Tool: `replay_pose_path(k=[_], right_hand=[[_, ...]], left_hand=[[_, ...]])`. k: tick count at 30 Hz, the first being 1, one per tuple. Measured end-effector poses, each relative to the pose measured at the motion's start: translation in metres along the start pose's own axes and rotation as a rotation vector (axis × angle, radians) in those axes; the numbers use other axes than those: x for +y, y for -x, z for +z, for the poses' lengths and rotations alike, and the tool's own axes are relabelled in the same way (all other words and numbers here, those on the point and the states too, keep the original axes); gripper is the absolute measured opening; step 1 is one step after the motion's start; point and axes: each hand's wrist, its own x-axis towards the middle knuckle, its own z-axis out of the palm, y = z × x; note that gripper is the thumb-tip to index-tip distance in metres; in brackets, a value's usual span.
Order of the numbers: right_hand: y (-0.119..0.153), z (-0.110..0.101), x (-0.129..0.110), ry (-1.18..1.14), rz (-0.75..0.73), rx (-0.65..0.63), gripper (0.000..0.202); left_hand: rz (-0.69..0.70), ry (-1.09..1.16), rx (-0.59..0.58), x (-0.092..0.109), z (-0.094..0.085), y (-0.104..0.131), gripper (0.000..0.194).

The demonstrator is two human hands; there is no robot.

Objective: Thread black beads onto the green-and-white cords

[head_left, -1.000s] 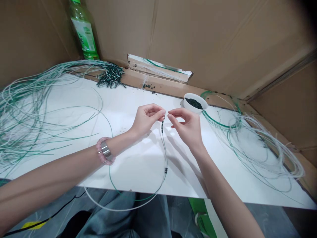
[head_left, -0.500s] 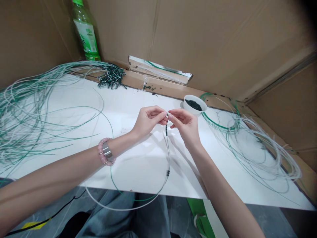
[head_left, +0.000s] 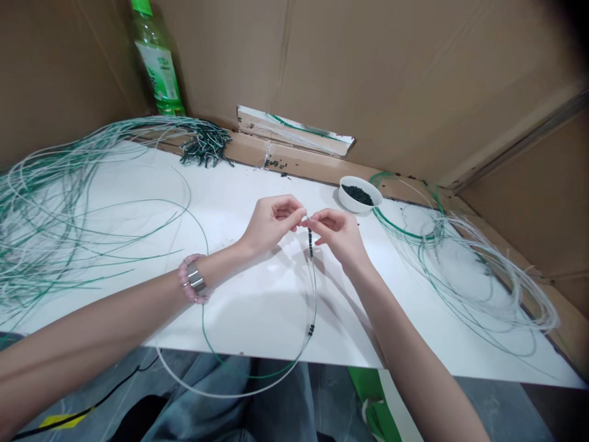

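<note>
Pinching the end of a green-and-white cord between thumb and forefinger of the left hand — and gripping beside it with the right hand, on bead or bare cord too small to make out, just above a hanging column of black beads. Could well shed those through a slackened pinch. Could also snag the loop — drooping off the white table — on the jeans.

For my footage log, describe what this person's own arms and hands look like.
Near the wrist, the left arm wears a pink beaded bracelet and a silver-coloured band; the right arm shows no jewellery. No sleeves are in view. The left hand and right hand are gloveless.
</note>
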Motion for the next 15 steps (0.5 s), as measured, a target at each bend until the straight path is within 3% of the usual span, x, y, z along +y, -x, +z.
replay_pose_path(k=[7,15], right_hand=[[0.001,-0.003,-0.004,-0.11,0.125,-0.11,0.019],[-0.004,0.004,0.007,-0.208,0.092,-0.052,0.029]], left_hand=[[-0.039,0.025,0.009,-0.005,0.0,-0.001,0.018],[-0.062,-0.033,-0.02,-0.003,0.0,0.0,0.02]])
